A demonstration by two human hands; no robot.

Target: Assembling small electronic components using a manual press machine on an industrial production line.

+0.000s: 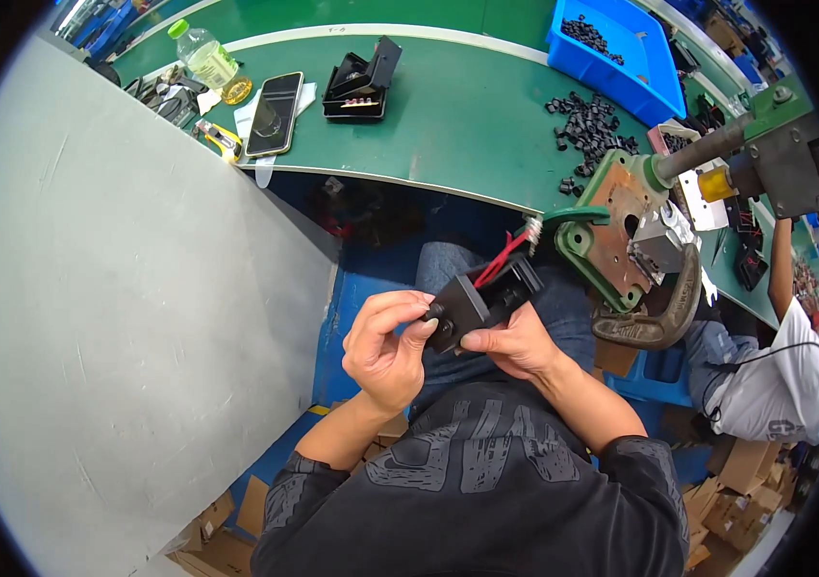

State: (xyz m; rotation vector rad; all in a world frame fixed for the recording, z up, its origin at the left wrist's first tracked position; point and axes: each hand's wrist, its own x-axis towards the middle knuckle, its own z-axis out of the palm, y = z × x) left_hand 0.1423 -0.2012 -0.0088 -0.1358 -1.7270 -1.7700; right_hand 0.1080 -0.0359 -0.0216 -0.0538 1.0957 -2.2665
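Over my lap, my right hand [523,344] grips a black plastic housing [462,306], its thumb on the near edge. Red wires [501,262] rise out of the housing's open end toward a small metallic piece. The fingertips of my left hand [390,346] pinch a small black round part [433,313] against the housing's left face. Whether that part sits in a hole there is hidden by the fingers. On the green bench [438,115] beyond stands a similar black box [359,87] with its lid tilted up.
A green press [611,226] with a C-clamp [655,322] stands at the right. Loose small black parts [592,130] lie near a blue bin [621,58]. Phone [275,113], yellow cutter [222,142] and bottle [205,56] lie back left. A grey panel [140,288] borders the left; another person [775,375] sits right.
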